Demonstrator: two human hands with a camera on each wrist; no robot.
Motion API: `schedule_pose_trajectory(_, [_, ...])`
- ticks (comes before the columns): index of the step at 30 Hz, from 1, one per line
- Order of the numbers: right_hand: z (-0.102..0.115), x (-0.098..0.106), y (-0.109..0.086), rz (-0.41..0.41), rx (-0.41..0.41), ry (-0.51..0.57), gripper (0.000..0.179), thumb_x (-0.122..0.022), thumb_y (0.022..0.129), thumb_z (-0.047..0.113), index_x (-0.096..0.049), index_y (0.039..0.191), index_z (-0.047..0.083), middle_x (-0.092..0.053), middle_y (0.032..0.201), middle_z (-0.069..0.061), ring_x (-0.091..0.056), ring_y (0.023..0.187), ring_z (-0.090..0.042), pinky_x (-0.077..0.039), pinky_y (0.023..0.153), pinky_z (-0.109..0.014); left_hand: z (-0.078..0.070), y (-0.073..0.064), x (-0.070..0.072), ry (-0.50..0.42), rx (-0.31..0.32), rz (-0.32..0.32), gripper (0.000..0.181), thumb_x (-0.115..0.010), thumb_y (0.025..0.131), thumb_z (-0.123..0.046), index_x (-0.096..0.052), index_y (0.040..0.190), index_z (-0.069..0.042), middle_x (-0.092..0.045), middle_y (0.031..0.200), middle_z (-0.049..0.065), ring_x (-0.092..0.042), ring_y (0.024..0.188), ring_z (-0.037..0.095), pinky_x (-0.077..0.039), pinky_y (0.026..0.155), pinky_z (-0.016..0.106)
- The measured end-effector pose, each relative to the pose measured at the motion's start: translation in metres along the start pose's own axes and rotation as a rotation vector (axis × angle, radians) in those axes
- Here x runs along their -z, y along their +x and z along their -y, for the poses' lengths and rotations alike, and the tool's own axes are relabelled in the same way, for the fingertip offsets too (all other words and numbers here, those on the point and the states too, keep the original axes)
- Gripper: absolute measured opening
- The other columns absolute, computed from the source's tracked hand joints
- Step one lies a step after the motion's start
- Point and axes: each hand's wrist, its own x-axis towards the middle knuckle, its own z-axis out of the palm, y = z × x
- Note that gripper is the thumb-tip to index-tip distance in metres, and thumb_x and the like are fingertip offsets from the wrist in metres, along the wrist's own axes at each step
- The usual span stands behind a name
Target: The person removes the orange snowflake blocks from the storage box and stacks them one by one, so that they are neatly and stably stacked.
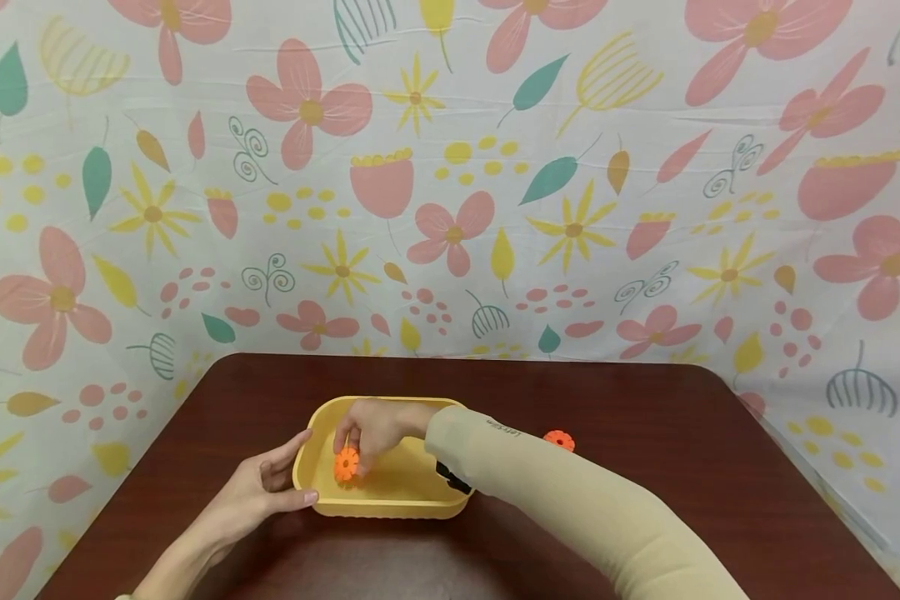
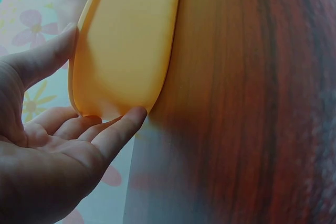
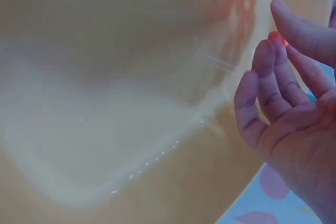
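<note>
A shallow yellow plastic tray (image 1: pixel 390 503) stands on the table. My left hand (image 1: pixel 249 493) grips its left end, thumb at the near corner and fingers against the end wall. The left wrist view shows that hand (image 2: pixel 68 140) spread around the tray's rounded end (image 2: pixel 123 45). Inside the tray, toward its left end, my right hand (image 1: pixel 378 427) pinches an orange notched disc (image 1: pixel 347 464), a flat snowflake-type building piece. In the right wrist view the fingers of the right hand (image 3: pixel 294 87) mostly hide the disc, and only small orange bits show at the fingertips.
Another orange notched disc (image 1: pixel 559 440) lies on the dark brown table (image 1: pixel 645 417) right of the tray, partly behind the right sleeve (image 1: pixel 570 500). A flower-patterned cloth (image 1: pixel 450 167) hangs behind the table and along its sides.
</note>
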Motion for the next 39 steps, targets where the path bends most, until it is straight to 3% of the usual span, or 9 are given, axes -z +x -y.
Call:
schedule_pose_trajectory(9, [0.007,0.011,-0.014,-0.066,0.066,0.139,0.037,-0.093,0.077,-0.002,-0.081,0.111,0.006,-0.074,0.089,0.003,-0.066,0.085,-0.010,-0.052,0.073,-0.021,-0.001,-0.004,0.000,0.015,0.006,-0.009,0.094,-0.082,0.093,-0.011,-0.024,0.167,-0.002,-0.028,0.167,0.024,-0.040,0.146,0.045,-0.051,0.096,0.026])
schedule_pose_trajectory(16, [0.003,0.017,-0.034,-0.147,0.084,0.159,0.036,-0.094,0.077,0.001,-0.081,0.111,0.006,-0.074,0.090,0.000,-0.042,0.050,-0.008,-0.041,0.053,-0.021,-0.002,-0.003,0.000,0.017,0.001,-0.004,0.094,-0.082,0.093,-0.011,-0.024,0.167,-0.001,-0.028,0.166,0.026,-0.040,0.146,0.045,-0.051,0.097,0.026])
schedule_pose_trajectory(20, [-0.001,0.018,-0.046,-0.174,0.108,0.183,0.035,-0.094,0.078,0.000,-0.081,0.110,0.007,-0.074,0.091,-0.006,-0.037,0.046,-0.009,-0.038,0.051,-0.022,-0.002,-0.002,-0.001,0.018,0.002,-0.004,0.095,-0.082,0.092,-0.011,-0.024,0.166,-0.001,-0.028,0.166,0.026,-0.041,0.145,0.045,-0.051,0.097,0.026])
schedule_pose_trajectory(32, [-0.014,0.019,-0.085,-0.293,0.114,0.195,0.036,-0.095,0.076,0.005,-0.083,0.110,0.013,-0.068,0.096,-0.012,-0.050,0.072,-0.026,-0.042,0.065,-0.025,-0.003,-0.001,-0.001,0.008,0.012,0.001,0.096,-0.082,0.093,-0.010,-0.022,0.167,-0.002,-0.026,0.168,0.024,-0.041,0.145,0.045,-0.052,0.096,0.028])
schedule_pose_trajectory(39, [-0.027,0.016,-0.104,-0.376,0.125,0.182,0.040,-0.096,0.075,0.007,-0.084,0.112,0.013,-0.063,0.091,-0.007,-0.048,0.074,-0.022,-0.039,0.066,-0.025,-0.004,-0.001,-0.001,0.010,0.019,-0.004,0.096,-0.082,0.093,-0.010,-0.022,0.167,-0.003,-0.025,0.168,0.023,-0.039,0.147,0.045,-0.051,0.097,0.027])
